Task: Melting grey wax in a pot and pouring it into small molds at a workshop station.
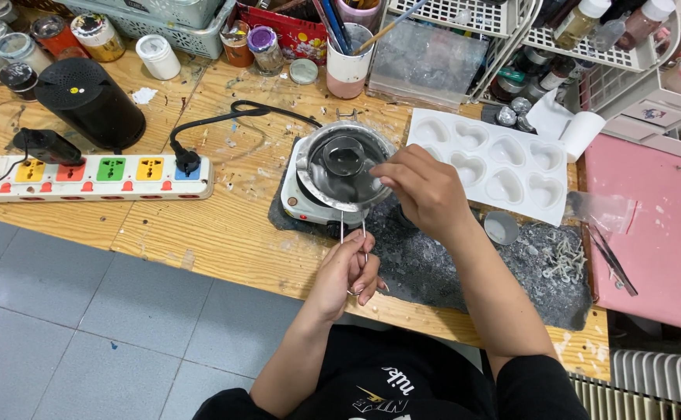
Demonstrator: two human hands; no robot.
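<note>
Around the small white hotplate (303,204) carrying a round metal melting pot (346,162), open wooden bench lay only to its left, up to the white power strip with coloured sockets (91,178), though a black cable (224,118) looped across that gap. Right of the hotplate the white heart-shaped silicone mould (496,162) closed the way. Behind it a pink-and-white brush cup (348,62) and a clear plastic tray (426,58) crowded the bench. In front, the left hand (346,272) on the wire handle (352,233) and the right hand (422,190) over the pot's rim blocked access.

Two hands (348,272), one melting pot (344,163), one mould (488,159)
</note>
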